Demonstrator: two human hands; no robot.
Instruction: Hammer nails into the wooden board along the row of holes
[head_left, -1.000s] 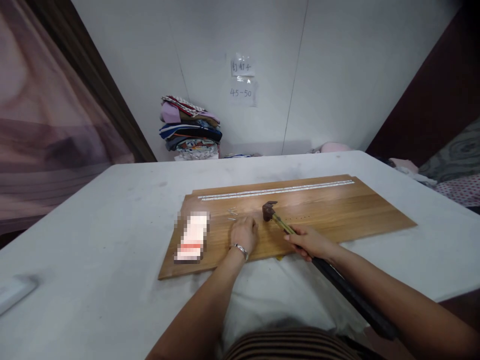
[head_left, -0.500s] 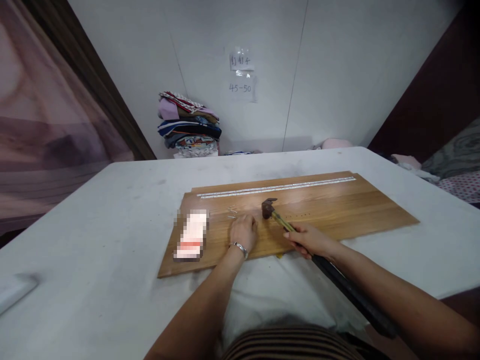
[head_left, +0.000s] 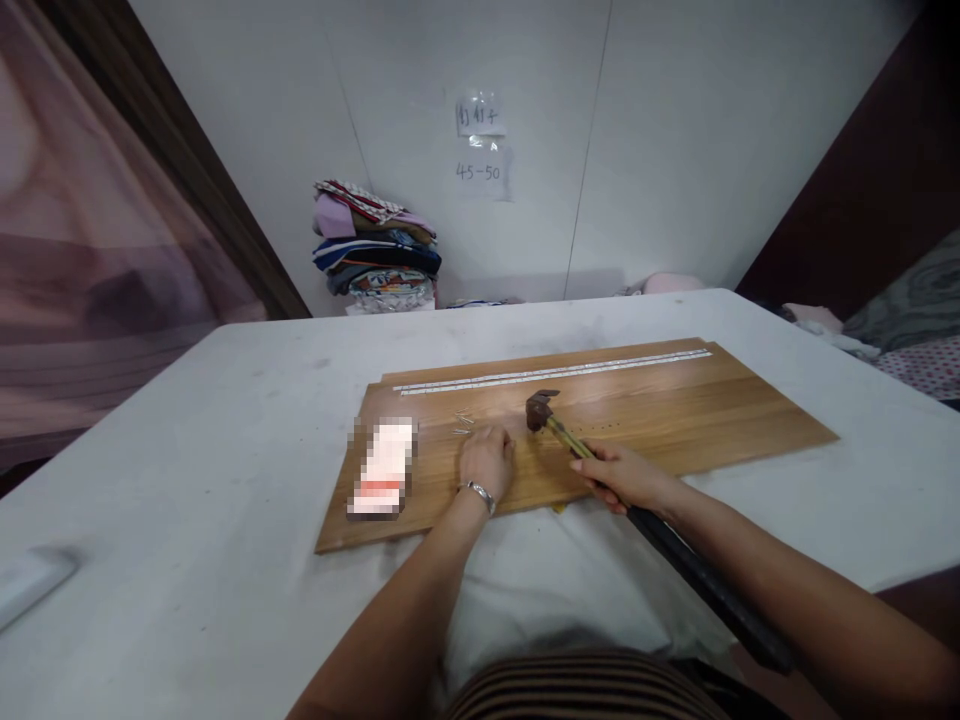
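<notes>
My right hand [head_left: 621, 476] is wrapped round the handle of a claw hammer [head_left: 538, 410]. The hammer's rusty head hangs over a wood-grain board [head_left: 735, 405], to the right of my left hand [head_left: 486, 465]. That left hand rests on the board with its fingers curled together; whatever is in them is hidden. Several loose nails [head_left: 463, 421] lie on the board just beyond it. A short row of small dark dots [head_left: 598, 428], perhaps nail heads, runs to the right of the hammer head.
Two pale marked strips [head_left: 555, 372] lie along the board's far side. A pixelated phone-like rectangle [head_left: 385, 468] sits on its left end. The board is on a white table [head_left: 187, 470]. Folded cloths [head_left: 379, 245] are piled behind the table, by the wall.
The hammer head is slightly higher and a touch further right. My left hand stays in nearly the same place, and the view has shifted a little.
</notes>
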